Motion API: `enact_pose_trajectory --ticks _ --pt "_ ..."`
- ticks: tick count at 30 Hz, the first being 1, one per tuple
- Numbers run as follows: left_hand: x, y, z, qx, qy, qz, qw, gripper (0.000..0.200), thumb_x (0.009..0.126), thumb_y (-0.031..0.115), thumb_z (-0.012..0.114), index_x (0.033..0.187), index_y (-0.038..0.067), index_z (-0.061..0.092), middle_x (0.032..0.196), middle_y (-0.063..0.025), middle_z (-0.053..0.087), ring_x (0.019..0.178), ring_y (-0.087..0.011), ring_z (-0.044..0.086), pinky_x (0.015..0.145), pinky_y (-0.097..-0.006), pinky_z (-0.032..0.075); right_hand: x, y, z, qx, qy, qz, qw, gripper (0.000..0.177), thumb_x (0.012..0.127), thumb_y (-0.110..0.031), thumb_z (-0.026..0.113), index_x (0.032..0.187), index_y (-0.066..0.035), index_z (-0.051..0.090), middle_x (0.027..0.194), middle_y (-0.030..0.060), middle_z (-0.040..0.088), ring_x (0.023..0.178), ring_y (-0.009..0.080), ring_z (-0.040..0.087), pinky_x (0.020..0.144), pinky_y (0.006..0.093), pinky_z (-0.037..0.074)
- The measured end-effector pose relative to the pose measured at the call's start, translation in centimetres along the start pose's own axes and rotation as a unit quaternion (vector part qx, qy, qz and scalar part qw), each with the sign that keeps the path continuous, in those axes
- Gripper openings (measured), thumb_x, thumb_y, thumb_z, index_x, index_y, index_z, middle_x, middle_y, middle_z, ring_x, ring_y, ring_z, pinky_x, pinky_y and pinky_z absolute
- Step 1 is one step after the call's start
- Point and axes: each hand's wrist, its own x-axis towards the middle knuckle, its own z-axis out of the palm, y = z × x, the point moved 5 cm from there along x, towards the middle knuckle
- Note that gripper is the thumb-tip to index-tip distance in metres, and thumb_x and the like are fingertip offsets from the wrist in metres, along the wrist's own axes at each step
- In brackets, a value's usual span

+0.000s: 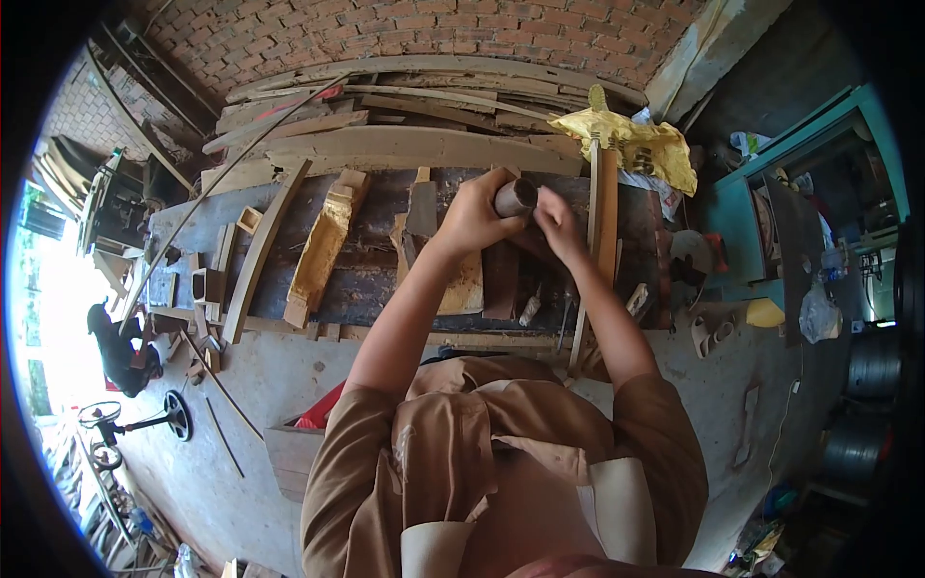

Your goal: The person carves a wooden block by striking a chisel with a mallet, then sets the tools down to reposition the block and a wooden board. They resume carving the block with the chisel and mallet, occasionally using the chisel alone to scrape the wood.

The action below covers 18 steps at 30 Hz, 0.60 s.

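Observation:
My left hand (pixel 472 220) is closed around a dark brown cylinder (pixel 517 198), whose round end faces up between thumb and fingers. Close against its right side is my right hand (pixel 559 226); its fingers are curled and smeared by motion, so their grip cannot be made out. Both hands are above the workbench (pixel 385 275). Below them lie a dark flat board (pixel 501 279) and a pale yellowish wood piece (pixel 462 287). A small light-handled tool (pixel 530 306) rests near the bench's front edge, with a thin dark tool (pixel 566 318) beside it.
Long planks (pixel 414 144) are stacked behind the bench along the brick wall. A curved wooden strip (pixel 265 252) and a yellowish trough-shaped piece (pixel 326 249) lie on the left. Upright strips (pixel 605 217) and yellow wrapping (pixel 665 159) are on the right. A teal cabinet (pixel 723 226) stands farther right.

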Motion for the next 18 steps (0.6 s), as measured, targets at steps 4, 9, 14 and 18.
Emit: enact_pose_trajectory --ticks 4,9,14,18 --pt "-0.3 0.5 -0.1 -0.017 0.001 -0.005 1.0 0.035 0.062 0.017 0.072 0.087 0.0 0.055 0.074 -0.0176 0.059 0.07 -0.032 0.061 0.064 -0.0346 0.047 -1.4 -17.9 2.4 0.166 -0.048 -0.153 0.973 0.06 0.08 -0.038 0.062 0.124 -0.002 0.043 0.122 0.0126 0.049 0.112 0.02 0.047 0.09 0.0333 0.037" --pt "-4.0 -5.5 -1.0 0.1 -0.028 -0.057 0.993 0.066 0.058 0.037 0.078 0.108 0.003 0.05 0.114 -0.0202 0.049 0.107 -0.0348 0.047 0.085 -0.0417 0.041 -1.5 -20.4 5.3 -0.079 -0.059 -0.257 0.961 0.029 0.082 -0.014 0.062 0.107 -0.002 0.055 0.101 0.0076 0.06 0.094 0.0129 0.055 0.081 0.0254 0.042" --pt "-10.9 -10.2 -3.6 0.365 0.024 -0.205 0.908 0.109 0.053 0.062 0.069 0.135 0.008 0.022 0.138 -0.0177 0.024 0.129 -0.0395 0.017 0.096 -0.0604 0.021 -1.4 -18.8 5.2 0.074 -0.025 -0.192 0.978 0.015 0.083 -0.008 0.059 0.095 -0.001 0.055 0.086 0.0063 0.063 0.08 0.0127 0.06 0.074 0.0254 0.046" --pt "-12.5 -12.6 -3.0 0.371 0.027 -0.27 0.888 0.109 0.06 0.063 0.064 0.138 0.008 0.013 0.142 -0.0175 0.017 0.132 -0.0376 0.012 0.098 -0.0621 0.017 -1.2 -18.2 4.8 0.103 -0.031 -0.178 0.978 0.01 0.084 -0.008 0.057 0.091 -0.001 0.055 0.082 0.0077 0.062 0.08 0.0145 0.06 0.075 0.0282 0.047"
